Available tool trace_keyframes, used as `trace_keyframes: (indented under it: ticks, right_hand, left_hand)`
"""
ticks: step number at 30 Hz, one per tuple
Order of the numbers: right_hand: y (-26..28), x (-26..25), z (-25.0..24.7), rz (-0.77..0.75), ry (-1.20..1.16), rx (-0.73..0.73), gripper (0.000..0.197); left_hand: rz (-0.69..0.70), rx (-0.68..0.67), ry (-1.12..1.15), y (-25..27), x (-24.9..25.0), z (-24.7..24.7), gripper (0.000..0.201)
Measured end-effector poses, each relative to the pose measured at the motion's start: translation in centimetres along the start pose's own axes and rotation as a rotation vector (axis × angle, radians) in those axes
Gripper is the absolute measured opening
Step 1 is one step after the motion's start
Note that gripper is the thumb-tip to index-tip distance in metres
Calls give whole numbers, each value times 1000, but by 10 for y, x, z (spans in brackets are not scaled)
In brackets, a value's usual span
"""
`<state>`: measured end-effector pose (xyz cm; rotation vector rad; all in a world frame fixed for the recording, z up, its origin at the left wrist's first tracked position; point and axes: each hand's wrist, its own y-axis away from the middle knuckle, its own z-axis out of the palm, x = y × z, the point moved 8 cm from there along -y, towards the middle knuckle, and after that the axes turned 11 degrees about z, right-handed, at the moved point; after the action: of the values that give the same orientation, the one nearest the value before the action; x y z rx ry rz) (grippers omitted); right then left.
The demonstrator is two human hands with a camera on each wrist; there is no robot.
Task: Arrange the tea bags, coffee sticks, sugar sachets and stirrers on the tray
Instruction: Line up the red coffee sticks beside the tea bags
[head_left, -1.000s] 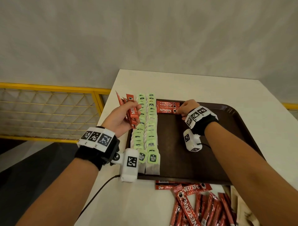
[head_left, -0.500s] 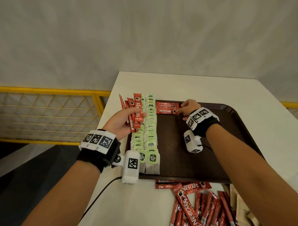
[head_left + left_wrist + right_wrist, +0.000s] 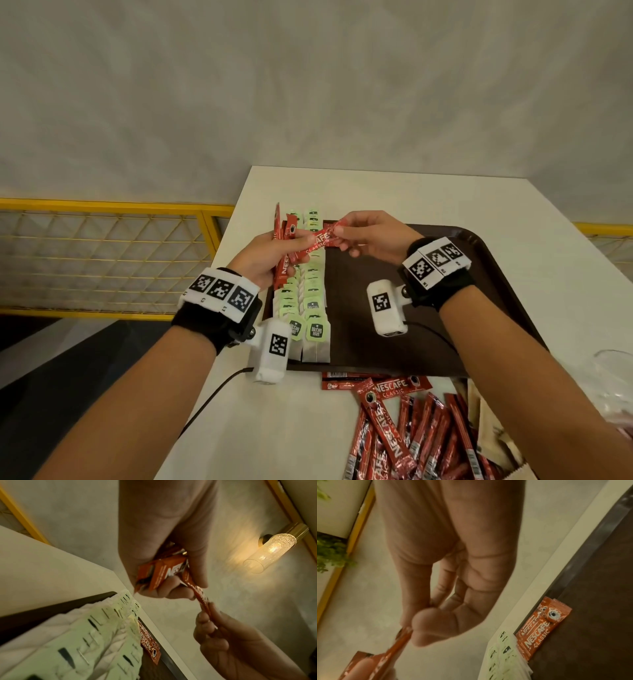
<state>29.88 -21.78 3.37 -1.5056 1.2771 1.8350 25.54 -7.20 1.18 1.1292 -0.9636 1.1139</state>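
A red coffee stick [image 3: 313, 245], printed with white "NESCAFE CLASSIC" lettering, is held in the air above the far left part of the tray [image 3: 479, 267], slanting from its lower end at 8 o'clock to its upper end at 2 o'clock. Its upper end is pinched between the thumb and fingers of the right hand [image 3: 371, 236]; in the left wrist view the same stick [image 3: 202, 600] is seen edge-on, thin and glossy, running down into that hand [image 3: 236, 646]. Its lower end is gripped by the left hand [image 3: 265, 260], whose fingers are also curled round a bundle of further red sticks [image 3: 281, 250] that fan upward toward 12 o'clock.

On the dark brown tray, two long rows of tea bags [image 3: 310, 308] are laid along the left side, each white bag carrying a pale green tag with a dark label, the bags overlapping like tiles. At the far end of the tray, just to the right of the rows, two red sticks [image 3: 537, 630] are seen lying flat side by side in the right wrist view, touching the tea bags.

On the white table [image 3: 376, 192], at 6 o'clock from the tray, a loose heap of red coffee sticks [image 3: 407, 438] is spread, with pale brown sachets [image 3: 489, 428] partly shown at its right.
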Motion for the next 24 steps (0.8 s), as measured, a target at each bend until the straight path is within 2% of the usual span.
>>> trace_keyframes:
  ticks: [3,10,12,14,16,18,21,24]
  right_hand:
    - [6,7,-8,23,-13,-3,8]
    - [13,3,-22,-19,98,67,8]
    - [11,2,-36,-28,47,138,8]
    - [9,8,-62,-22,-48,281,10]
    - [5,25,-85,35,-101,412,12]
    - [-3,48,-98,145,-57,478,14]
    - [-14,73,-103,294,79,504,13]
    - [-23,78,-103,352,224,529,12]
  left_hand:
    - [42,53,-60,-1,4,-6,14]
    - [26,48,-71,-6,-1,-2,21]
    - [21,83,-21,-8,-1,-5,23]
    - [-2,129,81,-9,-5,-12,23]
    - [-20,161,194,-10,-9,-18,17]
    - [-30,188,255,-10,-12,-22,17]
    - [-59,204,296,-10,-16,-22,16]
    - [-83,221,316,-10,-19,-22,13]
